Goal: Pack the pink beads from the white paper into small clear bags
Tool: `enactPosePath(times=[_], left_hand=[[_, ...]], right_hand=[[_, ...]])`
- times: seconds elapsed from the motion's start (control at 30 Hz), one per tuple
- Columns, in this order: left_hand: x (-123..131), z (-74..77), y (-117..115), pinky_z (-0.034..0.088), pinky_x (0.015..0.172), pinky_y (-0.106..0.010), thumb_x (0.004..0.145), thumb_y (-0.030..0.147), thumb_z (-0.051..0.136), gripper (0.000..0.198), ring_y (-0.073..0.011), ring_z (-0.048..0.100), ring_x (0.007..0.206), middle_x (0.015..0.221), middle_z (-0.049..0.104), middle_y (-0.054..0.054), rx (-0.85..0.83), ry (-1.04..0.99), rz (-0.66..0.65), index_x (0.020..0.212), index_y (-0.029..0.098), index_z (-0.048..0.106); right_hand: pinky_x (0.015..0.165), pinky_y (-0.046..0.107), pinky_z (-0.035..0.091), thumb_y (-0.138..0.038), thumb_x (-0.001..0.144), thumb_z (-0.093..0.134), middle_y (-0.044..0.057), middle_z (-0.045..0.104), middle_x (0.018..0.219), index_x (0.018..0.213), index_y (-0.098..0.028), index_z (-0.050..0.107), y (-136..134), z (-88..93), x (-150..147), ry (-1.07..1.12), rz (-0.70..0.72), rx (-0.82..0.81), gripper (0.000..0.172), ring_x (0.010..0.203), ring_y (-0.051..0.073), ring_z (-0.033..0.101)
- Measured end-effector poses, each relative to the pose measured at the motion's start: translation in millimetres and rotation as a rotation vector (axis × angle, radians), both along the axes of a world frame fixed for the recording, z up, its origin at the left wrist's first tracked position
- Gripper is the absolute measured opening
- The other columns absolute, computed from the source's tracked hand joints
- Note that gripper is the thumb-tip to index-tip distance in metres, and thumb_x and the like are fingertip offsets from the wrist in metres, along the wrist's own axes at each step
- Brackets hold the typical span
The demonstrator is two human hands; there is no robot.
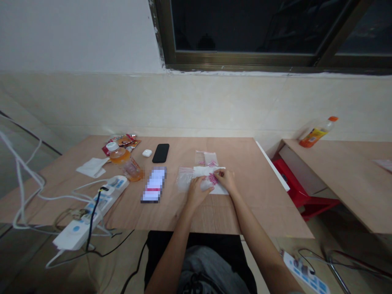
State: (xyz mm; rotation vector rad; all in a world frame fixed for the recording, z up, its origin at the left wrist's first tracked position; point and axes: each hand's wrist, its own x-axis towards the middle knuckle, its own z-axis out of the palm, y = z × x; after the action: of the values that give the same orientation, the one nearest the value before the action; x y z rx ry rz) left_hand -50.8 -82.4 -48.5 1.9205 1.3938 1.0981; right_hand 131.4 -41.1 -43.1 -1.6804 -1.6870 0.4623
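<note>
On the white sheet of paper [221, 190] lies a small cluster of pink bead-like pieces [212, 179]. My left hand [196, 192] rests at the left of the cluster, thumb and fingers apart, over the paper's edge and beside a clear plastic bag [184, 176]. From the right, my right hand [226, 179] reaches the cluster with its fingertips pinched together. Whatever sits between those fingertips is too small to make out. Just beyond the paper are small clear zip bags [210, 157] with some pink pieces in them.
Left of my hands lie a lit phone [154, 184], a black phone [161, 153] and a white earbud case [147, 153]. Farther left are an orange drink bottle [127, 165], tissue [92, 167], snack wrappers [125, 141] and a corded power strip [92, 212]. A red stool [294, 188] stands right.
</note>
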Motion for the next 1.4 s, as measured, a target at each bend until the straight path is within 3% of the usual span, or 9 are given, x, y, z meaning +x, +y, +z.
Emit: enactPosePath(times=[0.47,0.7,0.97,1.2,1.4], left_hand=[[1,-2.2,1,0.045,0.095,-0.038,0.069,0.033,0.076,0.050,-0.0218,0.058,0.107,0.113,0.064,-0.006,-0.001,-0.004,0.011,0.114,0.022,0.059],[0,-2.3,1,0.045,0.094,-0.038,0.070,0.036,0.075,0.049,-0.0217,0.058,0.106,0.112,0.064,-0.005,0.011,-0.008,0.005,0.113,0.023,0.059],[-1,1.0,-1,0.045,0.094,-0.038,0.072,0.035,0.075,0.048,-0.0220,0.057,0.107,0.112,0.064,-0.006,0.016,-0.006,-0.010,0.115,0.021,0.058],[-1,1.0,0,0.046,0.094,-0.039,0.071,0.035,0.075,0.048,-0.0220,0.057,0.105,0.111,0.064,-0.006,0.017,-0.019,-0.009,0.114,0.022,0.058],[-2,0.5,0,0.046,0.093,-0.040,0.070,0.034,0.076,0.049,-0.0221,0.058,0.105,0.111,0.064,-0.005,0.028,-0.026,-0.010,0.114,0.024,0.058]], right_hand=[[0.062,0.026,0.035,-0.038,0.080,0.057,0.001,0.067,0.064,0.080,-0.019,0.073,-3,8.5,-3,-0.065,-0.029,-0.038,0.025,0.060,0.015,0.058],[0.058,0.025,0.033,-0.037,0.080,0.057,0.001,0.062,0.059,0.078,-0.018,0.072,-2,5.4,0,0.053,-0.006,0.002,0.024,0.056,0.014,0.054],[0.049,0.024,0.033,-0.051,0.078,0.061,0.002,0.061,0.060,0.079,-0.015,0.070,-7,-0.3,4,0.414,0.231,-0.006,0.037,0.052,0.012,0.045],[0.062,0.028,0.045,-0.048,0.076,0.065,0.006,0.070,0.075,0.075,-0.018,0.072,-9,-6.7,-3,0.448,0.394,-0.026,0.030,0.066,0.017,0.058],[0.066,0.030,0.047,-0.046,0.074,0.067,0.005,0.070,0.073,0.074,-0.020,0.074,-8,-11.3,-4,0.415,0.450,-0.016,0.028,0.067,0.017,0.060]])
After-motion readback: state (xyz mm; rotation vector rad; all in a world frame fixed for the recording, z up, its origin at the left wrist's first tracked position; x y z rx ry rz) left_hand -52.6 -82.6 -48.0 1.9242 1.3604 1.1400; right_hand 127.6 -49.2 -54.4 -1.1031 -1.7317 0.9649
